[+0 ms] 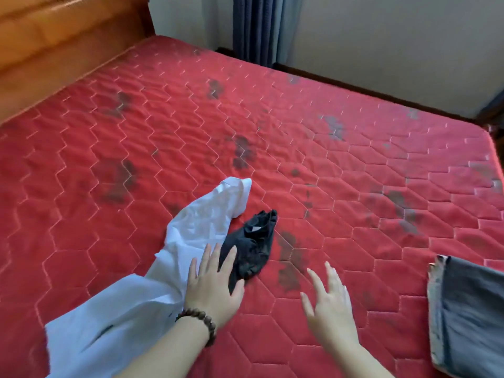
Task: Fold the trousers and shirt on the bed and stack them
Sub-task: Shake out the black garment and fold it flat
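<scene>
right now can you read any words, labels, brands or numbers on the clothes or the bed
None can be read.
Black garment: a small pale tag shows, too small and blurred to read.
White shirt: no print visible.
Grey folded trousers: no label visible.
Red mattress: only stitched hexagons and dark marks, no text.

Home bedroom: quilted red bed point(272, 118), curtains point(253, 25).

Head view looks forward and down, close over the bed point(300, 159).
</scene>
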`<action>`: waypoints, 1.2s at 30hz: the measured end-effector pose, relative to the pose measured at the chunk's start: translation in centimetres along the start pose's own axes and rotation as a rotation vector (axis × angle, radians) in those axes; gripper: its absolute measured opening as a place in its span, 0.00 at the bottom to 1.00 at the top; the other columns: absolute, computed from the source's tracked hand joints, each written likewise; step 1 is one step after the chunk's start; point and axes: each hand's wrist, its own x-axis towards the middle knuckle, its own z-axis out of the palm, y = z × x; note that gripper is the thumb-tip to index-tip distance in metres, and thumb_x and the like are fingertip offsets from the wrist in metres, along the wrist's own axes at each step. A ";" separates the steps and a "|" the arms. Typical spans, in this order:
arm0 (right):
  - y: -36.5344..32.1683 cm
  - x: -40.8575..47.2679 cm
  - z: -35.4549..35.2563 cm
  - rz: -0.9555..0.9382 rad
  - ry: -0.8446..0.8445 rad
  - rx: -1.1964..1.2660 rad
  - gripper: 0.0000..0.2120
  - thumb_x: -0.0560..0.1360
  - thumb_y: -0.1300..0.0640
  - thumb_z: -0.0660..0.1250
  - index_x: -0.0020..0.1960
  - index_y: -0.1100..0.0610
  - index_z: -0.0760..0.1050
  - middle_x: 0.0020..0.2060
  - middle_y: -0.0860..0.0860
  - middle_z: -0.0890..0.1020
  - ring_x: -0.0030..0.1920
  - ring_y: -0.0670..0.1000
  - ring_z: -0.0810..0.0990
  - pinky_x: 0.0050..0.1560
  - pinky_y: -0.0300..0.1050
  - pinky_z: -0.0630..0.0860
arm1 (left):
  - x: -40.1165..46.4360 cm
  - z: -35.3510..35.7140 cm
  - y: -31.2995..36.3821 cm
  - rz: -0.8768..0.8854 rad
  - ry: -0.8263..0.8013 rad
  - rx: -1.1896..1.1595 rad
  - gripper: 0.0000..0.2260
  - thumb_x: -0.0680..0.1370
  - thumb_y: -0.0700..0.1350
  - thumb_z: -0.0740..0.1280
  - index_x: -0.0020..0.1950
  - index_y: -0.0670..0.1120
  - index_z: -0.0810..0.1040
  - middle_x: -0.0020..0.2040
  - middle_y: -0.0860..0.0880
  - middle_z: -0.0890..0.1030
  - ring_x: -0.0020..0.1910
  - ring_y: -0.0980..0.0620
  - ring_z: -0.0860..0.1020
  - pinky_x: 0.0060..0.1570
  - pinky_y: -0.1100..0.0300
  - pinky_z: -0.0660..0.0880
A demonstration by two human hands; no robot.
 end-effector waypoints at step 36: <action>-11.7 7.9 9.9 0.054 0.201 0.436 0.08 0.71 0.65 0.67 0.41 0.55 0.71 0.36 0.46 0.73 0.35 0.45 0.70 0.37 0.39 0.64 | 13.6 6.9 -6.0 0.445 -0.288 -0.359 0.46 0.72 0.56 0.70 0.78 0.52 0.41 0.79 0.48 0.47 0.77 0.52 0.49 0.75 0.55 0.53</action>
